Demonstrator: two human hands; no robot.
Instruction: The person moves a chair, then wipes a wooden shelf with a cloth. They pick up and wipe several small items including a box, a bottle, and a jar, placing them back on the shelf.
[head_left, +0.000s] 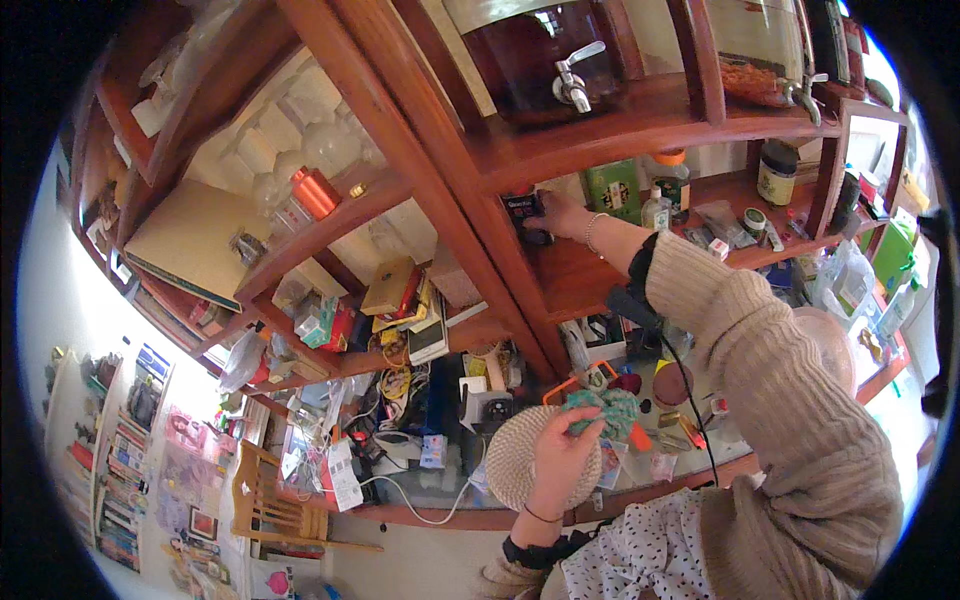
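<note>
My left hand (566, 454) holds a bunched green knitted or cloth piece (611, 412) above the cluttered glass-topped desk. Beneath that hand lies a round woven beige mat or hat (506, 461); which of these it is I cannot tell. My right hand (559, 216) reaches into the wooden shelf compartment, its fingers around a small dark package (523, 208) bearing writing. A dark rounded object (538, 237) sits just below the package. Right of this hand stand a green box (613, 187), a clear bottle (657, 210) and a jar with an orange lid (670, 180).
Glass dispensers with metal taps (574, 86) stand on the upper shelf. A black cable (694, 397) hangs over the desk near my right sleeve. An orange-framed item (559, 390), tangled white cables (439, 517) and small tools lie on the desk. A wooden chair (277, 499) stands at lower left.
</note>
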